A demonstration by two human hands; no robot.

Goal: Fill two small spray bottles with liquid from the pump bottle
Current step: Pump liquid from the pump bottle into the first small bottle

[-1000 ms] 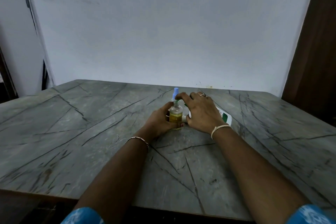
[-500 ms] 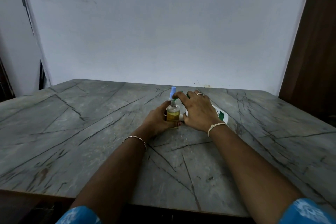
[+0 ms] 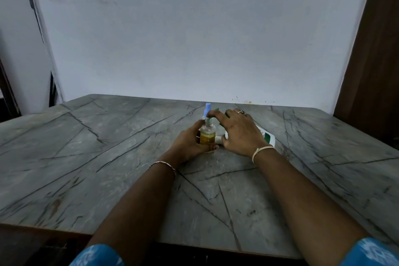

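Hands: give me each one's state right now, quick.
Left hand: closed around the small spray bottle, holding it upright on the table.
Right hand: on the pump bottle, fingertips at the small bottle's neck.

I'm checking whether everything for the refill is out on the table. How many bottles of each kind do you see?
Small spray bottle, clear with yellow liquid, held upright by the left hand: 1
White pump bottle, mostly hidden behind the right hand: 1
Total: 2. A second spray bottle is not clearly visible.
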